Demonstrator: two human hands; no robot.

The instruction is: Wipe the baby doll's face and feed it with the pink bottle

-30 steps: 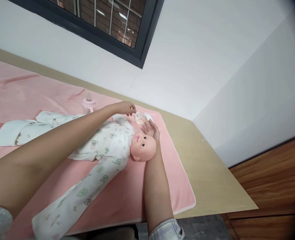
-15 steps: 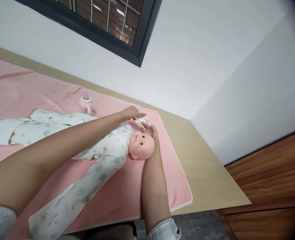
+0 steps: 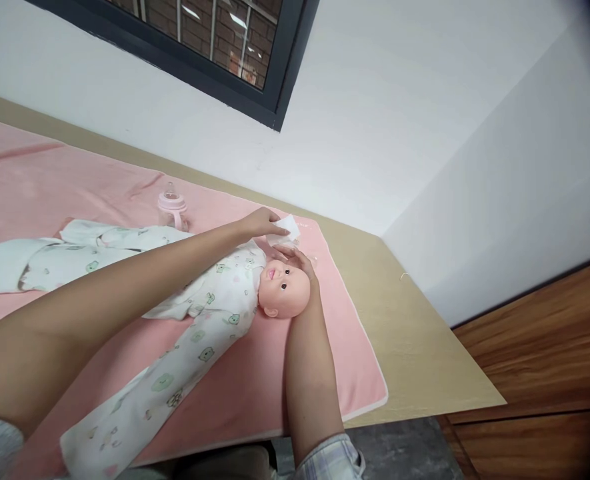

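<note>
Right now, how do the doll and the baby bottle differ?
The doll lies on its back, while the baby bottle stands upright. The doll is far larger than the baby bottle. The doll wears a white printed outfit; the baby bottle is see-through with pink parts. Both are on the pink blanket.

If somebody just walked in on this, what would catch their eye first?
Probably the bald doll, lying face up on the pink blanket, its head beside the right hand. Next, the white tissue-like sheet pinched in the left hand, just beyond that head. Then the pink-topped bottle, standing between the doll and the wall.
</note>
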